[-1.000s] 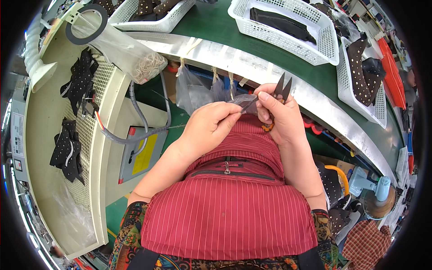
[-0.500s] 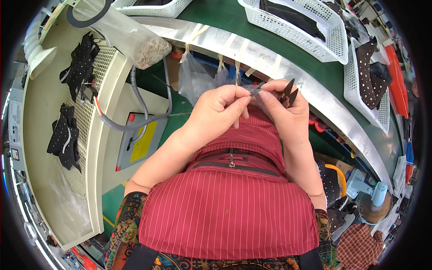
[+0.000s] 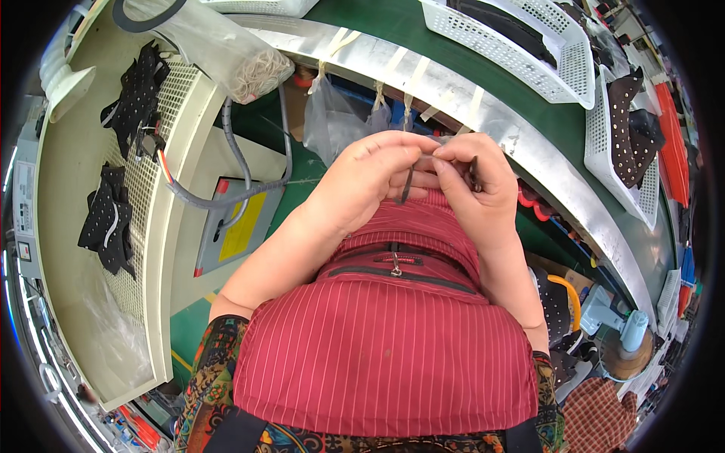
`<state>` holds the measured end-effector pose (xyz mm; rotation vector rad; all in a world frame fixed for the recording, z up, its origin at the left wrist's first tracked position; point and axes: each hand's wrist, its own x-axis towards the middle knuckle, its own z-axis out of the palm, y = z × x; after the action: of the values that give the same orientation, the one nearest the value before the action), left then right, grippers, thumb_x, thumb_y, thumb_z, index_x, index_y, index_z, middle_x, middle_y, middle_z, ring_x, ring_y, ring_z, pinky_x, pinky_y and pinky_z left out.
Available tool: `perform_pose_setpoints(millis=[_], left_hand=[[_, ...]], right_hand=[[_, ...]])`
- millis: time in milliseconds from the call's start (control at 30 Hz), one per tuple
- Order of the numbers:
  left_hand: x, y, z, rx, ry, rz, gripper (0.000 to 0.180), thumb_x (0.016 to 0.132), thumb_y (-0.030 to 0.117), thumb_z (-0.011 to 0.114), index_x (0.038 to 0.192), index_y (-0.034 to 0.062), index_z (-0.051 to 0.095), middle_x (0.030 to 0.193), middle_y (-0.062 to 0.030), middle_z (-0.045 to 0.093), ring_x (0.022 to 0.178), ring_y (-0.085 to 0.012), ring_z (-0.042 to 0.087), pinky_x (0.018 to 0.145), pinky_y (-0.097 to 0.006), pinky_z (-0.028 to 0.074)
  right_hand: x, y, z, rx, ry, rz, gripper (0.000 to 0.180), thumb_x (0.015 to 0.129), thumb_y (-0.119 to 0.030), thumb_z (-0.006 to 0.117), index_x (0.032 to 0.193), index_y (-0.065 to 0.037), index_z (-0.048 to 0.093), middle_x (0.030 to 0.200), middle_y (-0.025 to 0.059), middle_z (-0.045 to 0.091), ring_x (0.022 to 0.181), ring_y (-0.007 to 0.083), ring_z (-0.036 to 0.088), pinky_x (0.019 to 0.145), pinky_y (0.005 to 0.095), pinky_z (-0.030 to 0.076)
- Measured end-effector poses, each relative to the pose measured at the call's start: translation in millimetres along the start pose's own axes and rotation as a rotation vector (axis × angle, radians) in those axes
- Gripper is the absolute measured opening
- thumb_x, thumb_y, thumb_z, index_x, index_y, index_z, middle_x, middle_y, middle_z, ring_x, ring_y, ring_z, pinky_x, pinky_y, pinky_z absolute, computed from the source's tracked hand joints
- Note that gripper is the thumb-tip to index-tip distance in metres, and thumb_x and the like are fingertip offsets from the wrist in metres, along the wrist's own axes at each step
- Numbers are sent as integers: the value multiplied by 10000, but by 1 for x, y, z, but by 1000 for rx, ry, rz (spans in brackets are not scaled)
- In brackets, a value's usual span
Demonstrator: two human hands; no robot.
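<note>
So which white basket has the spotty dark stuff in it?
The basket at the right edge, tilted, holding dark pieces with pale dots. The long basket at the top holds plain dark material.

You've got a thin dark strip of material (image 3: 406, 185) pinched between both hands, hanging roughly upright just above your red striped apron. A small dark metal snipping tool (image 3: 475, 174) sits tucked in your right hand, mostly hidden.

A green conveyor belt (image 3: 393, 19) carries white baskets (image 3: 513, 53) beside a cream bench (image 3: 68, 196).
</note>
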<state>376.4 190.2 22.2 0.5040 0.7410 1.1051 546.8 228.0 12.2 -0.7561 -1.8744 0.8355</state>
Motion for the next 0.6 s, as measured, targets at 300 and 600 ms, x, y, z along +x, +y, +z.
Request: perform_pose_setpoints(millis=[300, 600], left_hand=[[10, -13, -17, 82, 155, -5, 163, 929, 165, 540, 1007, 32, 590, 925, -94, 652, 858, -171, 633, 755, -310, 513], [5, -8, -11, -161, 156, -73, 160, 897, 158, 595, 1025, 74, 547, 954, -106, 648, 864, -171, 622, 788, -313, 497]], right_hand=[[-6, 2, 10, -65, -18, -9, 209, 721, 64, 665, 887, -58, 630, 905, 73, 562, 726, 171, 563, 578, 253, 469], [-10, 19, 12, -354, 121, -391, 259, 625, 39, 699, 864, -50, 656, 826, 54, 542, 653, 179, 556, 517, 267, 446]])
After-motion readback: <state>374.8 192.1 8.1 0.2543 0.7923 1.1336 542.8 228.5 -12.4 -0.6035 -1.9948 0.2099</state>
